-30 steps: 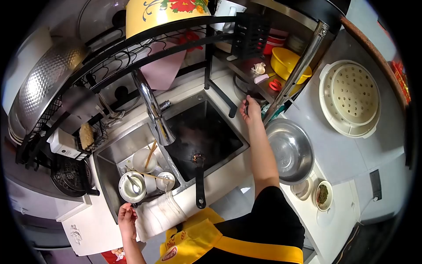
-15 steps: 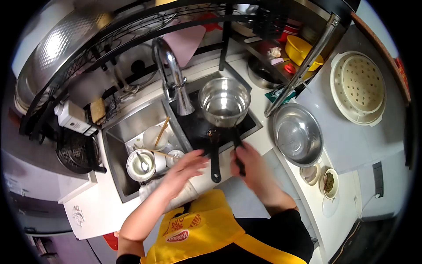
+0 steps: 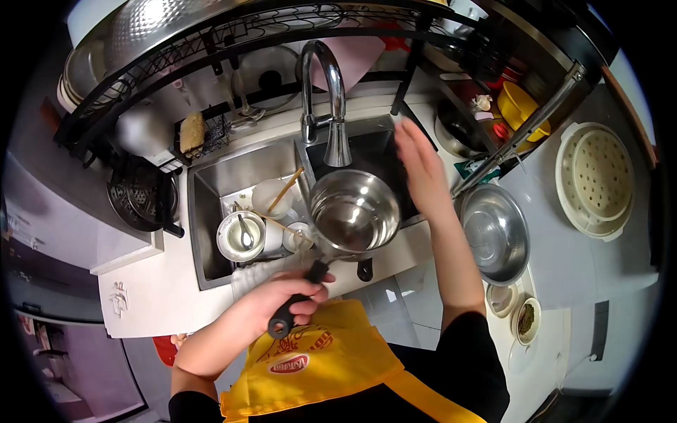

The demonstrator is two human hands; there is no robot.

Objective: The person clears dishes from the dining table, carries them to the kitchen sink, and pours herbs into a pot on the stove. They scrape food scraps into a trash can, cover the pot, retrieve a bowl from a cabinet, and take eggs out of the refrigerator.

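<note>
My left hand (image 3: 300, 292) is wrapped round the black handle of a shiny steel saucepan (image 3: 356, 215), which is tilted towards me above the front of the sink. Its inside looks bare apart from reflections. My right hand (image 3: 423, 166), slightly blurred, reaches over the right side of the dark basin (image 3: 370, 151) with fingers stretched out and nothing visible in them. The chrome tap (image 3: 338, 141) hangs just behind the saucepan's rim. Below the pan, another black handle (image 3: 364, 270) sticks out over the counter edge; the rest of it is hidden.
The left basin (image 3: 211, 187) holds bowls (image 3: 241, 236), a cup and chopsticks (image 3: 285, 190). A steel bowl (image 3: 493, 236) and a small dish of green bits (image 3: 526, 319) stand at right. A black rack (image 3: 275, 42) spans the back, with a sponge (image 3: 192, 132) at left.
The saucepan has come nearer to me, and its handle has passed from my right hand to my left. My right hand has moved forward, over the basin's far right side. The view has shifted.
</note>
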